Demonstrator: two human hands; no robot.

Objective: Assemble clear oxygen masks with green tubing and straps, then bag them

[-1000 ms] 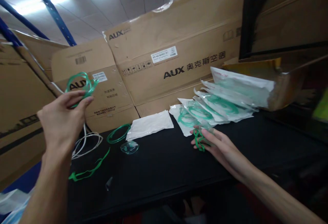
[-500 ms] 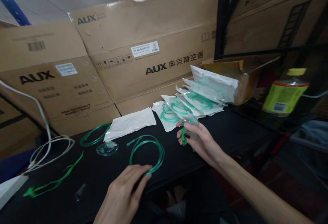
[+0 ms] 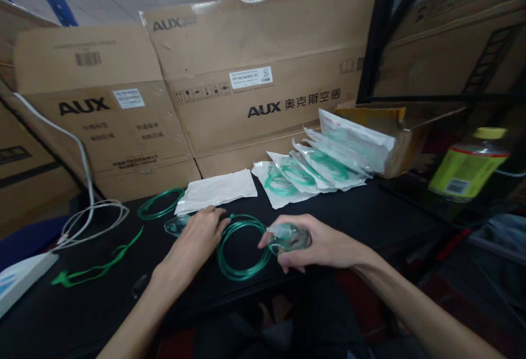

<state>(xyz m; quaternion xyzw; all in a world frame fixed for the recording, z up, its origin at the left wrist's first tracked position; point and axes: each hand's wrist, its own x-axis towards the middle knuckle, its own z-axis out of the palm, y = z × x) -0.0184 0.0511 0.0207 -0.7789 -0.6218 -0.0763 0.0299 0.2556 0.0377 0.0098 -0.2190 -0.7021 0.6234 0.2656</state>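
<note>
A clear oxygen mask [image 3: 290, 238] with a green tint is in my right hand [image 3: 316, 244], its fingers closed round the shell just right of the coil. My left hand [image 3: 201, 233] reaches over the black table, fingers bent together at the upper left end of a coil of green tubing [image 3: 242, 277]; the fingertips partly hide that end. Behind the left hand lies another clear mask [image 3: 173, 225], partly covered. Farther left are a green elastic strap [image 3: 98, 271] and a small clear piece [image 3: 140, 286].
Packaged green tubing sets [image 3: 304, 175] fan out at the back, beside a flat white packet [image 3: 217, 190]. A second green coil [image 3: 160, 205] and a white cable [image 3: 92, 219] lie left. Cardboard boxes [image 3: 263, 63] line the back; a yellow-labelled bottle [image 3: 468, 167] stands right.
My right hand has brought the mask left and down to the coil's right side. My left hand has gone from the coil's near edge to its upper left end. The view has shifted slightly.
</note>
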